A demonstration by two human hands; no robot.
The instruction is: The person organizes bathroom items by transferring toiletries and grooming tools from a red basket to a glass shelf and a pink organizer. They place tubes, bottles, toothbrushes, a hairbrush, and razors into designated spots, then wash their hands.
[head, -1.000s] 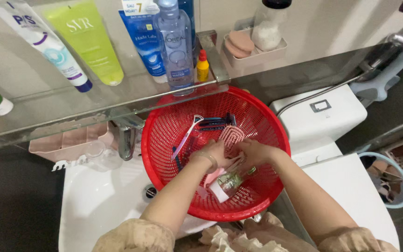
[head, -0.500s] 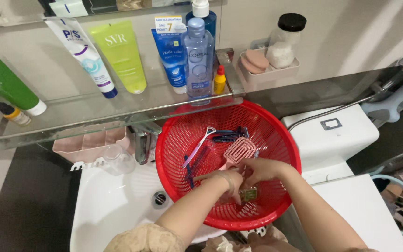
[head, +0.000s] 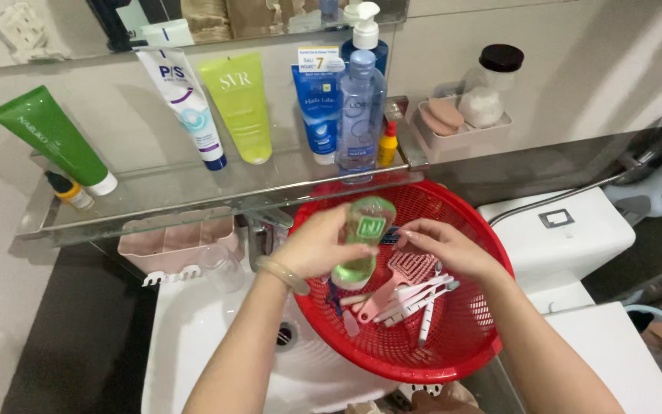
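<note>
Left hand clenched round green bottle, frame centre; probably light, slick plastic, best gripped mid-body. Right hand released.

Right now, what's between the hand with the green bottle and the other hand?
In the head view, only the green bottle in the left hand separates it from the right hand.

Along the glass shelf we see a green tube, a white tube, a yellow-green tube and a clear blue bottle — beneath it a pink holder. To the right stands a white toilet tank.
</note>
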